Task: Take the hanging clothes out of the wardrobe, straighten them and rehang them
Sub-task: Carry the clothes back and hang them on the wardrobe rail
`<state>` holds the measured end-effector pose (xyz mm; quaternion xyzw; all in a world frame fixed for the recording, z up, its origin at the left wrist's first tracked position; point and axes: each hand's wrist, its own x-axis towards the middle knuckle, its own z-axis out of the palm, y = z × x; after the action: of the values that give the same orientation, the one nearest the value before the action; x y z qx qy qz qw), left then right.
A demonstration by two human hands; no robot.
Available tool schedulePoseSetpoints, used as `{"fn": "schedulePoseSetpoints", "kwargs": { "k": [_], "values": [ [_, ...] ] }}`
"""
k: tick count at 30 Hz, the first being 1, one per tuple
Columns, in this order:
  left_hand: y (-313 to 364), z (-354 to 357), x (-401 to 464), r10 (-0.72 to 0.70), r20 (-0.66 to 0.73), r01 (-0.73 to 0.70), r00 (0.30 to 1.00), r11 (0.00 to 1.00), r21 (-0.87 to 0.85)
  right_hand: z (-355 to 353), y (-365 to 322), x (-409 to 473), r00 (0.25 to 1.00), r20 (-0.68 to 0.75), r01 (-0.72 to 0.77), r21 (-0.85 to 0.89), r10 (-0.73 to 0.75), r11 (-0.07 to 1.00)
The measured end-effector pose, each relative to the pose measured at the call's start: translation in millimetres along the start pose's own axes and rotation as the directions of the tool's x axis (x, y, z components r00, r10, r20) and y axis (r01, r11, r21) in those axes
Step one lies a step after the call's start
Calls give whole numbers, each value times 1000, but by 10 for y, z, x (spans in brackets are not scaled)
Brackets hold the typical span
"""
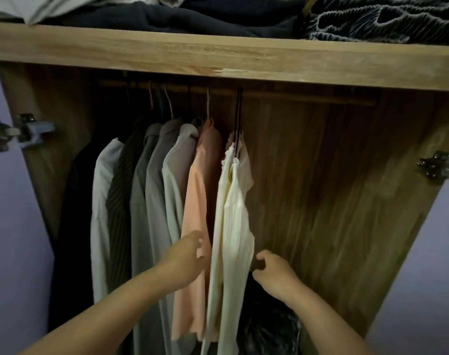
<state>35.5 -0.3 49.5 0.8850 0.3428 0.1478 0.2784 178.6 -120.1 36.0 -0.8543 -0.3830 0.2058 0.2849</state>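
A wooden wardrobe (320,175) fills the frame, doors open, with a rail (295,97) running under its top shelf (218,60). Clothes hang bunched at the left half of the rail: dark, white, striped, grey and pale shirts, then a peach shirt (200,201), then a cream top (234,213) on a black hanger (238,111), slightly apart to the right. At lower centre the left hand (186,257) rests on the peach shirt's edge, fingers loosely curled against the cloth. The right hand (274,271), just right of the cream top's hem, has thumb and fingers narrowly pinched; whether they grip fabric cannot be told. Folded clothes (218,14) lie on the shelf at the top.
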Motion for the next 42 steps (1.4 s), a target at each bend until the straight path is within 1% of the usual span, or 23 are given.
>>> {"fn": "schedulePoseSetpoints", "kwargs": {
  "k": [3, 7, 10, 12, 15, 19, 23, 26, 29, 32, 36, 38, 42],
  "values": [
    [-241, 35, -208, -77, 94, 70, 993, 994, 81, 113, 158, -188, 995, 95, -32, -103, 42, 994],
    [-571, 53, -462, -109, 204, 74, 973, 982, 175, 276, 252, -431, 979, 192, -28, -207, 68, 978],
    [-771, 37, -716, -122, 274, 62, 954, 974, 219, 427, 194, -668, 954, 282, -28, -250, 100, 968],
    [-896, 26, -925, -117, 318, 43, 941, 973, 229, 553, 117, -834, 934, 344, 0, -257, 92, 966],
    [-1118, -15, -1311, -135, 340, 49, 931, 967, 252, 806, 3, -1086, 912, 401, 24, -264, 86, 964],
    [-1527, -90, -1858, -239, 384, 133, 892, 951, 281, 1232, -91, -1400, 886, 450, 43, -326, 115, 944],
    [-1753, -261, -2407, -335, 448, 193, 829, 923, 333, 1543, -375, -1741, 831, 545, 137, -398, 114, 907],
    [-1847, -412, -2773, -400, 410, 263, 820, 899, 350, 1724, -571, -1874, 800, 595, 219, -411, 79, 885],
    [-1971, -537, -3145, -468, 310, 342, 828, 858, 384, 1894, -746, -1969, 768, 640, 309, -382, 8, 871],
    [-2058, -592, -3565, -541, 226, 446, 810, 819, 362, 2044, -908, -2097, 728, 683, 410, -368, -57, 835],
    [-2078, -567, -4215, -658, 166, 601, 735, 745, 291, 2263, -1093, -2360, 641, 755, 571, -348, -140, 744],
    [-2045, -530, -4554, -716, 133, 672, 685, 692, 264, 2379, -1180, -2539, 597, 785, 631, -333, -165, 701],
    [-1946, -444, -5276, -817, 78, 793, 571, 574, 203, 2642, -1382, -2944, 477, 853, 760, -282, -209, 586]
  ]
}}
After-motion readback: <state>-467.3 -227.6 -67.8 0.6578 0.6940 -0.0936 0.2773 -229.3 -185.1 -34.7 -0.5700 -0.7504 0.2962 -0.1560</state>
